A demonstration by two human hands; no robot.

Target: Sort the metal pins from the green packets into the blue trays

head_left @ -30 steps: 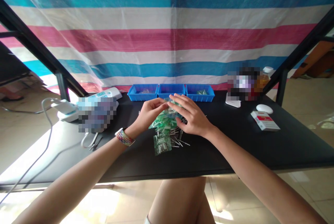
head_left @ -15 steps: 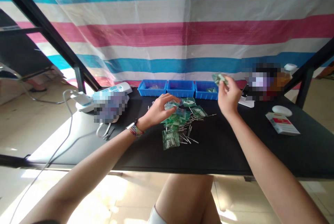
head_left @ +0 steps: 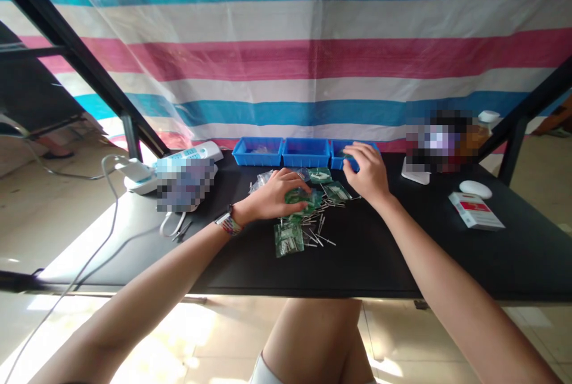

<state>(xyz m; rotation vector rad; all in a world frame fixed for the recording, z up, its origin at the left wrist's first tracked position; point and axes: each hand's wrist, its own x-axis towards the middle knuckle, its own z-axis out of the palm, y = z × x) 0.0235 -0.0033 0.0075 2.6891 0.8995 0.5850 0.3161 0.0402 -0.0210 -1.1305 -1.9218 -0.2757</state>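
Green packets (head_left: 289, 240), 3 blue bins (head_left: 305, 160), black table (head_left: 241, 265), blue-white-pink striped sheet (head_left: 250, 59)

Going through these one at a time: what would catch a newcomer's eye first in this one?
Probably the striped sheet in blue, white and pink, filling the background behind the black table. Next, the pile of green packets and thin metal pins mid-table, with the left hand over it. Behind the pile stand three blue bins in a row, the rightmost partly covered by the right hand.
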